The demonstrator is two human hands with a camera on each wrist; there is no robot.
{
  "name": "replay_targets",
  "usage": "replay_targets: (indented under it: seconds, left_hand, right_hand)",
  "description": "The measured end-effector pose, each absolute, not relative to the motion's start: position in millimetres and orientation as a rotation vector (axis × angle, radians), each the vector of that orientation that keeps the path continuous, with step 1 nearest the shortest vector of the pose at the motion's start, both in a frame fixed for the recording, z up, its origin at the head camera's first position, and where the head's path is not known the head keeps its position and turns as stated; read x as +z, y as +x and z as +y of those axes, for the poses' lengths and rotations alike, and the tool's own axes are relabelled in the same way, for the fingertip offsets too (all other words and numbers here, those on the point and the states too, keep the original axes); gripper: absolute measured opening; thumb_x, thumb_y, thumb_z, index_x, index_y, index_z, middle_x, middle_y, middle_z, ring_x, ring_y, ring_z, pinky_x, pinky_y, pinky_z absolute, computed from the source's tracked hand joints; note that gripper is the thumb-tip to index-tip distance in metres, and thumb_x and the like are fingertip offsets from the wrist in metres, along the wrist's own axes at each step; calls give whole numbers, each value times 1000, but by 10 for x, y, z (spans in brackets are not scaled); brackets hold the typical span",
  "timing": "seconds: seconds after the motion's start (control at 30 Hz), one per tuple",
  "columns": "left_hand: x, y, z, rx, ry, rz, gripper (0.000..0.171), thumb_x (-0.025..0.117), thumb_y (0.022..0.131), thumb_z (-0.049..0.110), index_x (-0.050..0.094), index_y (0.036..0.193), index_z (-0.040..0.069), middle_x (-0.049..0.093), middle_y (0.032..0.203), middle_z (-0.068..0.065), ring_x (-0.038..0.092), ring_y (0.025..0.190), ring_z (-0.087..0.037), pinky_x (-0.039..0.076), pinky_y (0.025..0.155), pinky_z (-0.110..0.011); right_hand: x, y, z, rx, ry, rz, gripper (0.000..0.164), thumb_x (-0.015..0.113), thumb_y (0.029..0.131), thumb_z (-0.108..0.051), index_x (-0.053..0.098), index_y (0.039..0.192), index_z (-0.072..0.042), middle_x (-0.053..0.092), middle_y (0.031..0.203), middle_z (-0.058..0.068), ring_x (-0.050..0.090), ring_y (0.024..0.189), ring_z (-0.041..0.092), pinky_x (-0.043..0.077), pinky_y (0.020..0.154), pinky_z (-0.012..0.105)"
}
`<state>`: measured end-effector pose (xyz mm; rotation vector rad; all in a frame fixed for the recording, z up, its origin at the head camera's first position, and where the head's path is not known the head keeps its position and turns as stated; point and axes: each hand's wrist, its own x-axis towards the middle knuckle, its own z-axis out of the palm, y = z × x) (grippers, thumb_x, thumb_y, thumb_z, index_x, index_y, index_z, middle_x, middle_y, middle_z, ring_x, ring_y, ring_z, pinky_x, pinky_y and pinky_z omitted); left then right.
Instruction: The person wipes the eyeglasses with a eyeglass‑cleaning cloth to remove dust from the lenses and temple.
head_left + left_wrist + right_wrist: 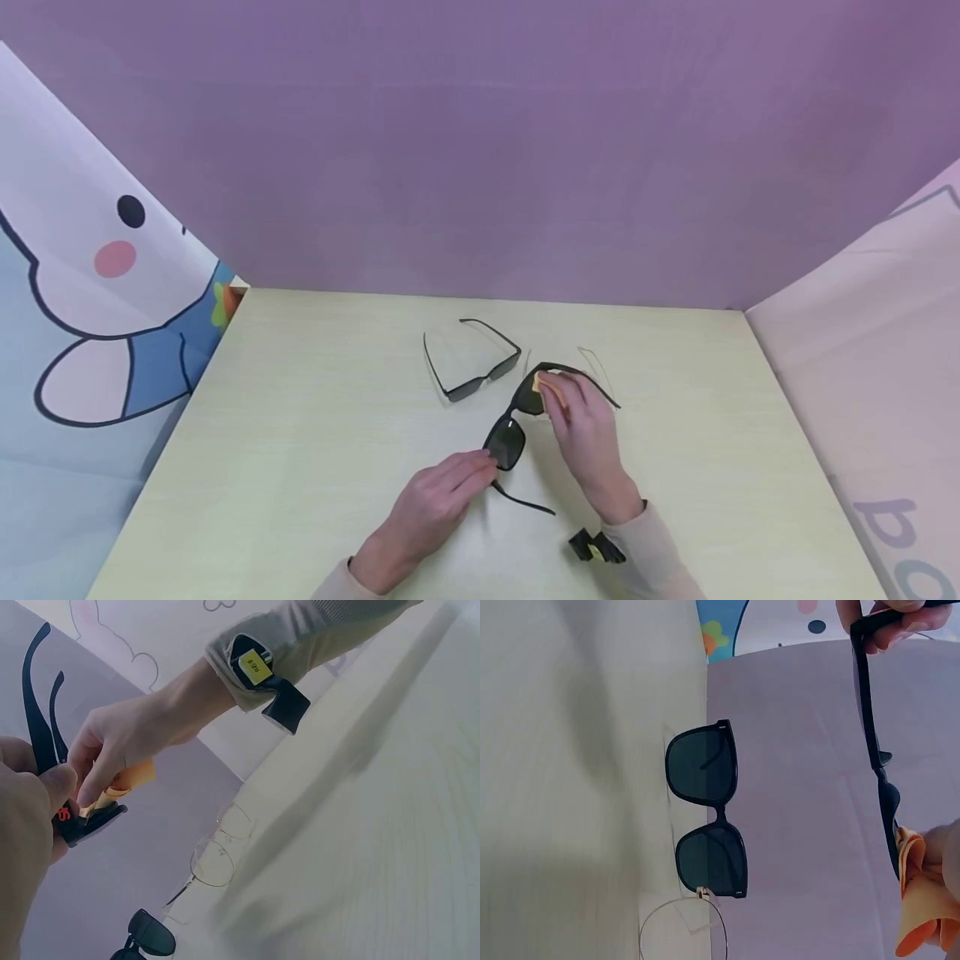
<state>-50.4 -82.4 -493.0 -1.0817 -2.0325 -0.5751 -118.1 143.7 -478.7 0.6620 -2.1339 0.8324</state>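
Note:
Held above the table is a pair of black sunglasses (pixel 506 443), its temples spread. My left hand (pixel 446 496) pinches it at one end of the frame, by the hinge. An orange cloth (pixel 922 911) is pinched in my right hand (pixel 588 429), which presses it around the other lens; the fingers and cloth hide part of that lens in the head view. In the left wrist view, the left thumb lies on the frame beside a small red mark, and the cloth (pixel 133 776) sticks out under the right fingers.
A second pair of dark sunglasses (pixel 467 388) lies unfolded on the table (pixel 300 433), beyond the hands. Thin wire-rimmed glasses (pixel 212 862) stand beside it, partly behind my right hand in the head view. A black strap with a yellow label (pixel 596 546) is at my right wrist.

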Motion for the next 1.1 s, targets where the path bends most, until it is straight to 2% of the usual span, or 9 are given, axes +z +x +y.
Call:
replay_targets:
  seconds: [0.07,0.17,0.27,0.43,0.53,0.67,0.77,1.0,1.1]
  left_hand:
    - [-4929,-503,-824,-569,-1081,-2025,36,41,110,3,75,99,4,77,102,-6,74,95,-17,61,85,-26]
    - [-4929,-502,-827,-558,-1075,-2030,36,41,110,4,75,99,5,77,102,-6,74,95,-17,61,85,-25]
    - [-4930,-500,-829,-550,-1071,-2037,37,41,110,4,75,98,5,77,102,-5,74,95,-17,61,85,-25]
    - [-4927,-503,-825,-555,-1078,-2026,37,41,110,3,76,98,5,77,102,-5,74,95,-16,61,85,-25]
    - [-4925,-503,-821,-555,-1080,-2022,36,41,110,3,76,98,5,77,102,-5,74,95,-16,61,85,-25]
    - [-4928,-499,-823,-550,-1070,-2031,37,41,110,4,76,98,5,77,101,-5,74,95,-17,61,85,-25]
    - [-4933,-493,-830,-548,-1060,-2047,38,40,111,5,76,97,5,77,101,-5,74,94,-16,61,84,-25]
    - [-4945,-499,-836,-552,-1066,-2040,37,41,110,4,75,98,5,77,101,-5,74,95,-16,61,84,-26]
    - [-4947,-503,-834,-553,-1068,-2035,36,41,110,4,75,99,5,77,102,-5,74,95,-17,61,85,-26]
  right_hand:
    - [-4793,-1173,1430,842,657,-2137,21,76,90,-1,73,111,0,68,98,14,63,76,23,54,56,26]
    - [-4809,-1157,1405,885,744,-2131,16,70,98,-10,73,111,0,68,97,11,61,78,20,53,59,22]
    - [-4815,-1150,1391,923,825,-2121,22,63,104,-18,73,109,0,68,96,8,60,79,19,52,62,20]
    - [-4786,-1174,1421,858,695,-2120,15,73,95,-7,74,109,0,69,97,11,63,79,23,53,58,24]
    - [-4774,-1178,1437,827,634,-2134,21,77,89,-1,74,109,-1,69,96,12,63,77,23,53,56,24]
    - [-4805,-1156,1425,892,755,-2137,15,70,98,-9,73,110,-1,68,97,10,61,80,21,52,61,21]
    - [-4837,-1148,1419,925,842,-2140,20,62,104,-18,72,110,-1,68,97,8,61,81,20,52,64,21]
    - [-4812,-1191,1487,861,675,-2192,17,74,92,-3,73,109,-3,68,97,9,60,79,20,51,57,23]
    - [-4815,-1191,1489,870,660,-2209,16,73,94,-5,72,110,-3,68,98,9,60,80,20,51,58,23]
